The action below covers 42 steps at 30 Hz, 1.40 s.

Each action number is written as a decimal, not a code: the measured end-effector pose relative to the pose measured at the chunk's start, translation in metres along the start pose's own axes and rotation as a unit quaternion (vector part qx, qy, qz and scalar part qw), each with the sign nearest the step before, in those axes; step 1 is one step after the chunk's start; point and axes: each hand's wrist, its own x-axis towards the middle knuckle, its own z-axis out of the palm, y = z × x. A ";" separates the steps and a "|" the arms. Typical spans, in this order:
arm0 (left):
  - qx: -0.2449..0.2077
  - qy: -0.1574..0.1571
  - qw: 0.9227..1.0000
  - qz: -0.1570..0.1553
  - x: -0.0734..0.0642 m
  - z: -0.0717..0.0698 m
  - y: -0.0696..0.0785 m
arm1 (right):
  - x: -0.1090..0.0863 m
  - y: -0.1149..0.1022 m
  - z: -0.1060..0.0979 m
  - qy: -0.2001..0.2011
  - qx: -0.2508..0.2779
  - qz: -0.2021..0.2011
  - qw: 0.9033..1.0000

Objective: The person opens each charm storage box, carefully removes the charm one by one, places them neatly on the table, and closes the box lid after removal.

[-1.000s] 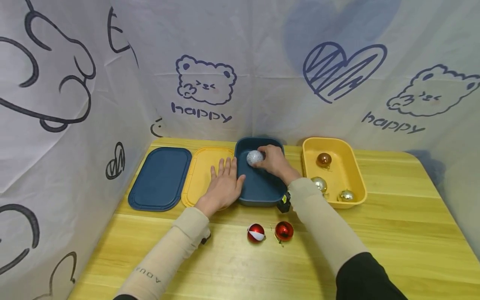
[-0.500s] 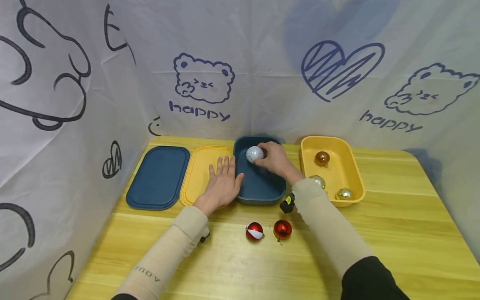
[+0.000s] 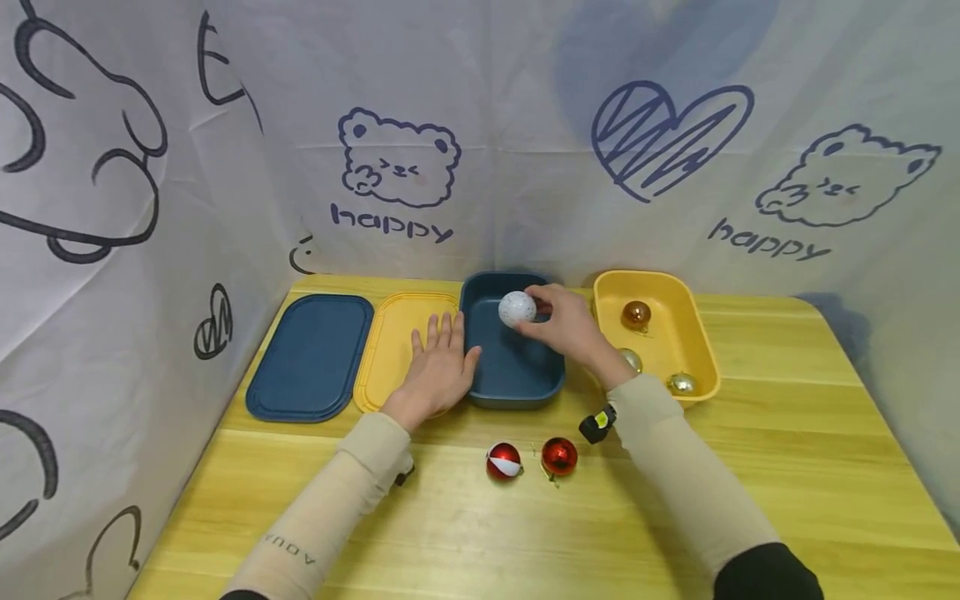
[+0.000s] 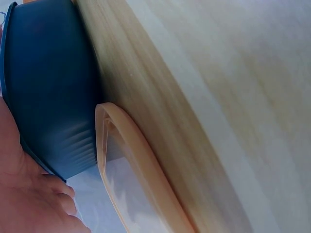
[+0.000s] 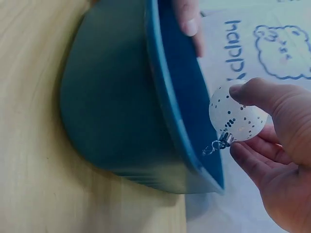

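Note:
My right hand [image 3: 567, 327] pinches a white speckled Christmas ball [image 3: 517, 309] between thumb and fingers, over the back part of the dark blue box [image 3: 519, 375]. From the right wrist, the ball [image 5: 236, 114] shows black dots, with its silver cap and a wire hook pointing toward the box rim. My left hand [image 3: 435, 368] lies with straight fingers along the box's left side, overlapping the yellow lid [image 3: 386, 358]. In the left wrist view, that hand [image 4: 34, 199] is right at the rim of the blue box [image 4: 51, 87].
A yellow box [image 3: 690, 333] at right holds a copper ball [image 3: 636, 315] and two gold ones, one partly behind my right wrist. A red-and-white ball [image 3: 503, 461] and a red ball [image 3: 559, 457] lie in front. The blue lid [image 3: 311, 358] lies far left.
My right hand has lifted the white ball a little and shifted right relative to the blue box. My left hand keeps its place beside the box. The head view has turned slightly.

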 end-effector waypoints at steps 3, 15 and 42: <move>-0.001 -0.001 1.000 0.002 0.000 -0.001 0.000 | -0.011 -0.002 -0.006 0.017 0.014 -0.007 1.000; -0.003 -0.004 1.000 0.005 0.000 -0.001 -0.001 | -0.054 -0.003 -0.031 0.058 0.088 -0.023 0.994; -0.013 -0.008 1.000 0.007 0.000 -0.001 0.000 | -0.163 0.035 -0.047 0.089 0.055 -0.018 0.994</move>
